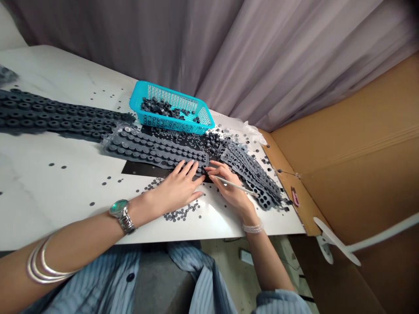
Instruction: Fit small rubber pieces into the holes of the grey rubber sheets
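A dark grey rubber sheet (153, 146) with rows of round raised parts lies across the middle of the table. My left hand (178, 187) rests flat on its near right end, fingers stretched out. Close beside it, my right hand (231, 187) grips a thin light-coloured stick (237, 186) like a pen, its tip at the sheet's right end. Whether the tip touches a round part is too small to tell. Small black discs (183, 211) lie scattered on the table near my left hand. Beneath the sheet shows a black mat (137, 169).
A turquoise basket (139, 102) holding small black rubber parts stands behind the sheet. More moulded sheets lie left (49, 113) and right (252, 168). A cardboard wall (343, 126) borders the right side, with a pink cutter (295, 197) near it. A grey curtain (157, 43) hangs behind.
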